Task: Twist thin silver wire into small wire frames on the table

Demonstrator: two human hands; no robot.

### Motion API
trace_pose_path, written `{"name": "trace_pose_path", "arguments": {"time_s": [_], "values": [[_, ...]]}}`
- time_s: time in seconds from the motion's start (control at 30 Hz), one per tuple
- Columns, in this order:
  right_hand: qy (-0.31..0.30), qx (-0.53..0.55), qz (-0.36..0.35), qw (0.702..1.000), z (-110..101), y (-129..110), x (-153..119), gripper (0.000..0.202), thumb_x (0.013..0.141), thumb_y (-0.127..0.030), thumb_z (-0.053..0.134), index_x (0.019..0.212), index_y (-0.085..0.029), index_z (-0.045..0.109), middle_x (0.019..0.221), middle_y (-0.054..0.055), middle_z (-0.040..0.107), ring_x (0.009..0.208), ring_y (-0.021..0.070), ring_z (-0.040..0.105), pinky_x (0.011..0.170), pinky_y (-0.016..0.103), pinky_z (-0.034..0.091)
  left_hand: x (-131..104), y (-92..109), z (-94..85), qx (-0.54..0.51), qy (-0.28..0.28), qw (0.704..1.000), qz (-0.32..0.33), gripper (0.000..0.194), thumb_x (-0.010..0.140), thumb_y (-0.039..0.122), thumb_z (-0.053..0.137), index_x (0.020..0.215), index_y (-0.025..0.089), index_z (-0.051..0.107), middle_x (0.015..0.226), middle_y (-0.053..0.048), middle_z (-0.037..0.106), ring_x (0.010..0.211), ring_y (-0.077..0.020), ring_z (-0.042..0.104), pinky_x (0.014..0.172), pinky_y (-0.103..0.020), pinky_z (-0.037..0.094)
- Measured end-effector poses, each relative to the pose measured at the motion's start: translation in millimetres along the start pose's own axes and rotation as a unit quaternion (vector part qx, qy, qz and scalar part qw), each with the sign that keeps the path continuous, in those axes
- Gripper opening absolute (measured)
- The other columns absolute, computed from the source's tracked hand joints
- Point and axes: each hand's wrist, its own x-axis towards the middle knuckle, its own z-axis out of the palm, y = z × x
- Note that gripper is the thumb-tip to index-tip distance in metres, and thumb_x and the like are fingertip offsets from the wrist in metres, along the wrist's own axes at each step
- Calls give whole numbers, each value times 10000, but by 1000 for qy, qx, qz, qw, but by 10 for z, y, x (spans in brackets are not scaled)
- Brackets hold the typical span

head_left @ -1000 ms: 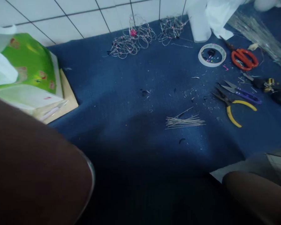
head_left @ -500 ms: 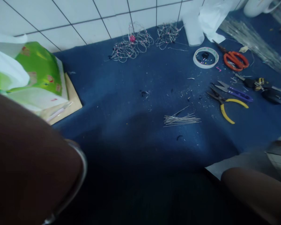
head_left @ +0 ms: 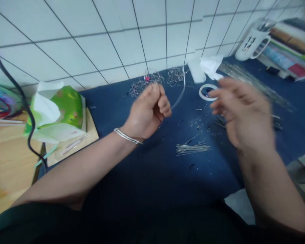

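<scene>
My left hand (head_left: 151,106), with a silver bangle (head_left: 127,136) at the wrist, is closed with the fingertips pressed together. A thin, clear, silvery strand (head_left: 179,98) curves up from it. My right hand (head_left: 244,113) hovers over the right side of the blue cloth, its fingers bent and smeared by motion; whether it holds anything cannot be made out. Below and between the hands lies a small bundle of short thin wires (head_left: 193,148). Coiled wire loops with pink beads (head_left: 138,88) rest by the wall. The right hand mostly covers the pliers and scissors.
A white tape roll (head_left: 201,94) holds small bits. Long clear strands (head_left: 259,83) lie at the right, near a white mug (head_left: 251,44) and stacked books (head_left: 292,51). A green tissue pack (head_left: 68,106) is at left, beside a black cable (head_left: 16,81). Tiled wall (head_left: 101,51) stands behind.
Both hands have come into view above the cloth, the left now with a strand. The camera view has tilted up, showing more wall, the mug and the books.
</scene>
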Motion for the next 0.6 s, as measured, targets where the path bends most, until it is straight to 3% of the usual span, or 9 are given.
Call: {"name": "trace_pose_path", "arguments": {"time_s": [0.13,0.3,0.47,0.6], "values": [[-62,-32,87,994,68,291,248,376,759,-310,611,1103,-172,549,795,27,586,594,89,514,481,205,418,183,-355,-259,-16,-7,997,-74,189,870,295,453,731,167,450,497,66,311,411,-49,331,422,-157,306],[-115,-53,159,979,114,504,369,390,755,-314,605,1110,-167,539,744,25,571,535,84,477,445,209,401,188,-407,-383,-29,-41,994,-96,203,870,316,446,737,163,456,508,64,298,410,-47,293,424,-162,279],[-140,-10,163,977,183,511,348,298,746,-314,619,1018,-194,598,676,0,543,485,70,429,414,205,364,134,-441,-348,-13,-92,987,-128,199,873,298,441,731,160,460,502,63,287,414,-47,282,438,-168,282],[-128,68,128,981,193,607,301,170,751,-324,606,857,-201,655,802,34,609,602,96,500,464,211,393,139,-492,-351,-5,-103,985,-135,197,875,288,438,728,159,466,502,57,298,418,-48,295,441,-175,285]]}}
